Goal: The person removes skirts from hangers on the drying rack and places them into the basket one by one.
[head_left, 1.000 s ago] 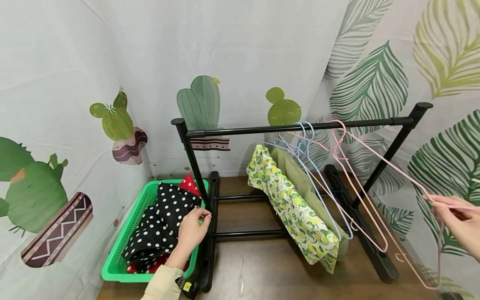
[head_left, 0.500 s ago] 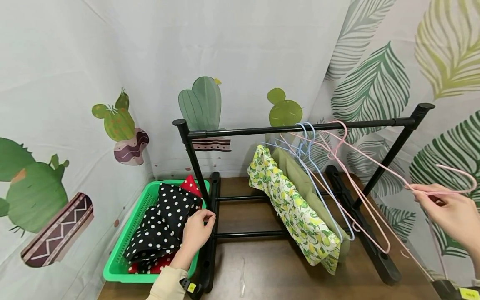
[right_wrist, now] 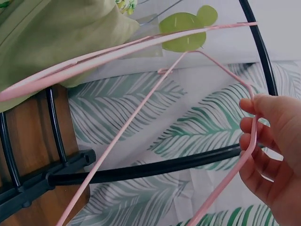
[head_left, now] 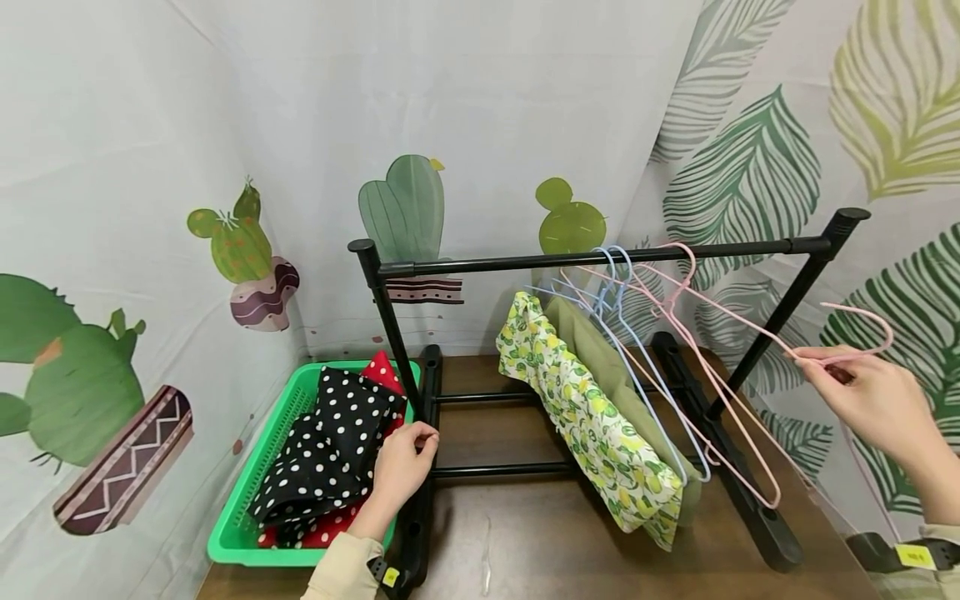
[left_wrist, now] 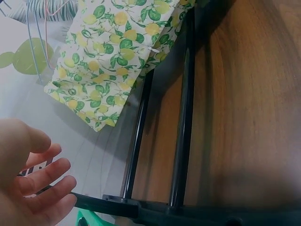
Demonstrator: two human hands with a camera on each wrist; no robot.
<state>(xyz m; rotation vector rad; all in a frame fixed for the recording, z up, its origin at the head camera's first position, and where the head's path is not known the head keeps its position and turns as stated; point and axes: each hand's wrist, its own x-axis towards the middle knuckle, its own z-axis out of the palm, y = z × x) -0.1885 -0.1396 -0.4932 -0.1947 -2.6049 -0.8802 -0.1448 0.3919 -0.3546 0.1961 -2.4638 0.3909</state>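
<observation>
At the right of the head view, my right hand (head_left: 873,404) pinches a pink clothes hanger (head_left: 890,333) close to the base of its hook. The hook curves above the fingers. One hanger arm runs left toward the rack; in the right wrist view the hanger (right_wrist: 254,129) passes between thumb and fingertips. My left hand (head_left: 405,467) hovers near the left post, beside the basket, its fingers loosely bent around nothing. On the black rack's top bar (head_left: 480,264) hang a lemon-print garment (head_left: 585,417), an olive garment (head_left: 600,358), blue hangers (head_left: 622,308) and another pink hanger (head_left: 688,271).
A green basket (head_left: 225,529) stands left of the rack, holding black polka-dot cloth (head_left: 337,429) and red dotted cloth (head_left: 384,372). The rack's feet (head_left: 765,517) rest on a brown wooden table (head_left: 540,550). Printed curtains (head_left: 480,83) close in the back and sides.
My right hand has moved left with the pink hanger, bringing its hook into full view above the fingers. The left hand has shifted slightly right. The hung garments look unchanged.
</observation>
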